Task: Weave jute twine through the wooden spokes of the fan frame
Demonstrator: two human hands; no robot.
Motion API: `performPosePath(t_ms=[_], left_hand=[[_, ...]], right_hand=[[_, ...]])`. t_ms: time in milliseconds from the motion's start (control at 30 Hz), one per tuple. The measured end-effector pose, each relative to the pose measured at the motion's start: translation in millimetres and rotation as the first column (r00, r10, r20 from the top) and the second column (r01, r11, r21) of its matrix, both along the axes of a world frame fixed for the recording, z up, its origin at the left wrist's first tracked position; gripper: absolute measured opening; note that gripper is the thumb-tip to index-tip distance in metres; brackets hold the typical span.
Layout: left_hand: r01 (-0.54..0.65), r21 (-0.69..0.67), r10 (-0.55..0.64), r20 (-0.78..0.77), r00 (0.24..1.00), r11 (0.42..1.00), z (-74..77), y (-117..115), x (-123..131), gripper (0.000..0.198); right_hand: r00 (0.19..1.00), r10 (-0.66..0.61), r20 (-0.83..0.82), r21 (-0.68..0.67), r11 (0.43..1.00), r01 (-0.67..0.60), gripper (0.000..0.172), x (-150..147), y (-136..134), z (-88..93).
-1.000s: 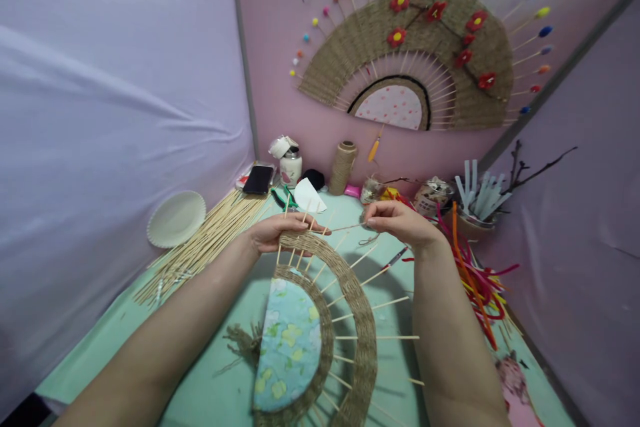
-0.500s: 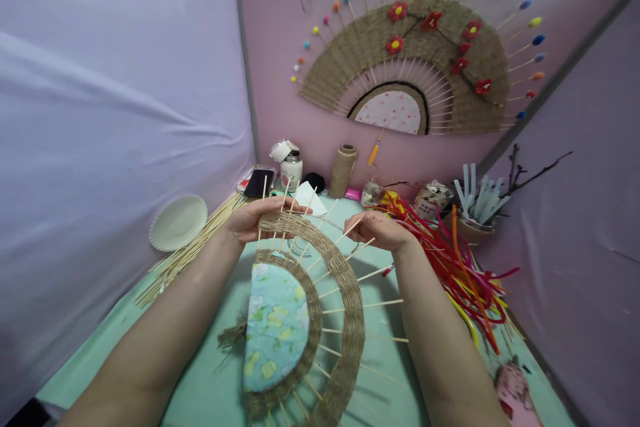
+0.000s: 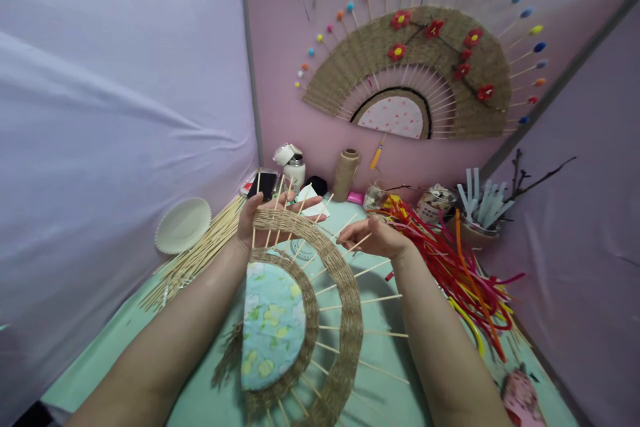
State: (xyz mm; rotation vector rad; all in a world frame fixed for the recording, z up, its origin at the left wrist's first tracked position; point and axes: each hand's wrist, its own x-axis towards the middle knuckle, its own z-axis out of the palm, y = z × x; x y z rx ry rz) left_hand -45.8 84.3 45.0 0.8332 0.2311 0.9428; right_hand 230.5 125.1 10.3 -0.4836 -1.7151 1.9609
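Observation:
A half-round woven fan (image 3: pixel 351 307) of brown twine on thin wooden sticks stands on its side in front of me, its centre covered in blue floral cloth (image 3: pixel 274 327). My left hand (image 3: pixel 247 223) holds its upper end, thumb at the near side and fingers stretched out behind the sticks. To the right of the upper sticks, my right hand (image 3: pixel 377 238) is closed in a pinch on a thin strand of twine that runs toward the left fingers. Its fingertips are partly hidden by the sticks. A frayed twine tassel (image 3: pixel 229 353) hangs at the fan's straight edge.
Loose sticks (image 3: pixel 200 250) and a white plate (image 3: pixel 183 225) lie at left. Behind stand a white jar (image 3: pixel 295 173) and a twine spool (image 3: pixel 345 175). Red and orange strips (image 3: pixel 440 247) spread at right, beside a pot of white glue sticks (image 3: pixel 483 213). A finished fan (image 3: pixel 480 67) hangs on the wall.
My left fingers have opened wider and the thumb has lifted at the fan's end. My right hand has shifted slightly left and down. The fan has moved slightly left.

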Motion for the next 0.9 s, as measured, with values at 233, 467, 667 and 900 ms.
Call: performPosePath(t_ms=[233, 467, 667, 900], left_hand=[[-0.057, -0.022, 0.057, 0.010, 0.998, 0.998, 2.4, 3, -3, 0.040], [-0.066, -0.090, 0.066, -0.008, 0.998, 0.994, 5.9, 11, -11, 0.037], [-0.048, -0.097, 0.048, 0.001, 0.999, 0.994, 7.1, 12, -15, 0.039], [-0.137, -0.080, 0.138, 0.006, 0.990, 0.987, 15.9, 7, -18, 0.040]], right_hand=[[0.997, -0.072, -0.008, 0.014, 0.997, 0.072, 0.078, 10, 3, 5.4], [0.901, -0.433, -0.028, 0.136, 0.891, 0.433, 0.055, 21, 2, 21.2], [0.808, -0.588, -0.033, 0.232, 0.782, 0.578, 0.049, 18, -4, 31.9], [0.931, -0.352, -0.097, 0.040, 0.933, 0.357, 0.062, 18, 2, 19.4]])
